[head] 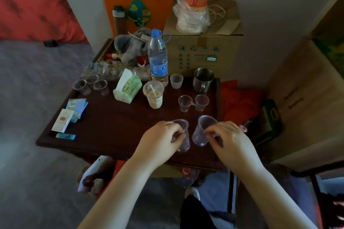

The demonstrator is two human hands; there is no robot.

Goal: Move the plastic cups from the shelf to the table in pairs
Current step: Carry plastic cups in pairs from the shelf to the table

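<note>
**Two clear cups arriving at the near edge of the counter, one in each hand**

A person's two bare hands reach forward over a dark wooden counter; each grip is closed on one clear plastic cup. The left hand pinches the left cup by its rim and upper wall, fingers curled, wrist low, forearm coming in from below; that cup stands nearly upright, and whether its base touches the counter or hangs just above cannot be told. The right hand pinches the right cup at its rim with thumb and fingertips; this cup tilts, mouth leaning away from the person and base toward the left cup, so it does not appear fully set down. The two cups sit just beside each other, between the two grips.

Progress, judged from the layout: just beyond the grips an earlier pair of clear cups stands side by side; further off to the left, a cluster of three clear cups stands at the far edge; a frosted cup stands alone beyond the pair, near a water bottle and a steel mug. So several cups are already across, and the present pair looks close to being placed; the shelf itself is not in view, so how many remain there cannot be told.
</note>
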